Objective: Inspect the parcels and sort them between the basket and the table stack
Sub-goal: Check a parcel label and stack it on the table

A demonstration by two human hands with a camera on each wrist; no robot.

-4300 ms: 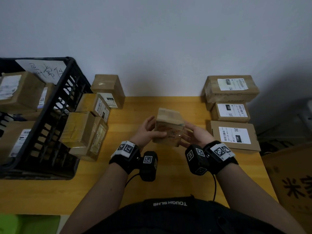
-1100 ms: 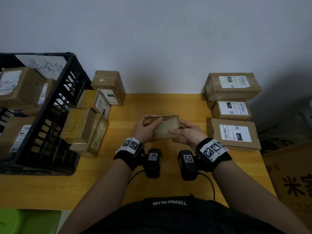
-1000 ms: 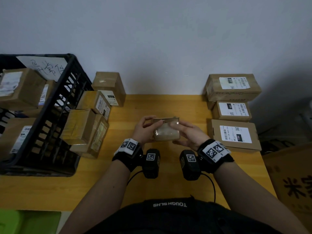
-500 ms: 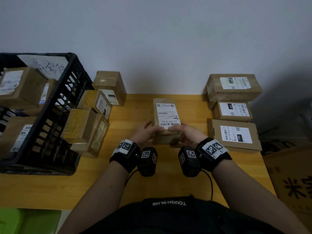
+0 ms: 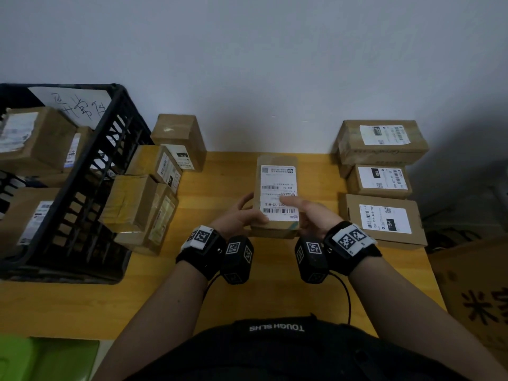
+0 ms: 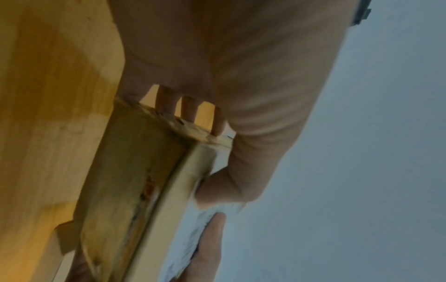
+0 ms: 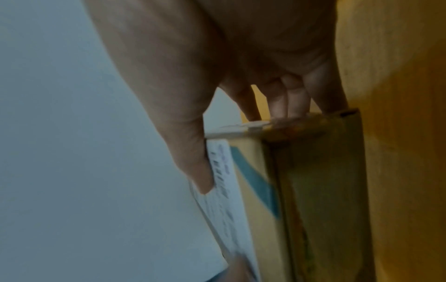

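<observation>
I have the parcel (image 5: 277, 195) up off the table (image 5: 214, 292), label side facing me, between the basket (image 5: 82, 188) on my left and the table stack (image 5: 380, 177) on my right. My left hand (image 5: 237, 215) grips its near left corner — thumb on the label face, fingers underneath. My right hand (image 5: 313, 215) has the near right corner the same way, thumb laid across the printed label (image 5: 278, 192).

The risk I see is that both holds sit at the near end only, so the far end hangs unsupported; if I let go with one hand to sort it, I judge the box could pivot and drop. My right thumb also covers part of the text, so I could misread it and send the parcel to the wrong side. The loose parcels (image 5: 143, 199) leaning beside the basket look easy to knock if I swing left carelessly.
</observation>
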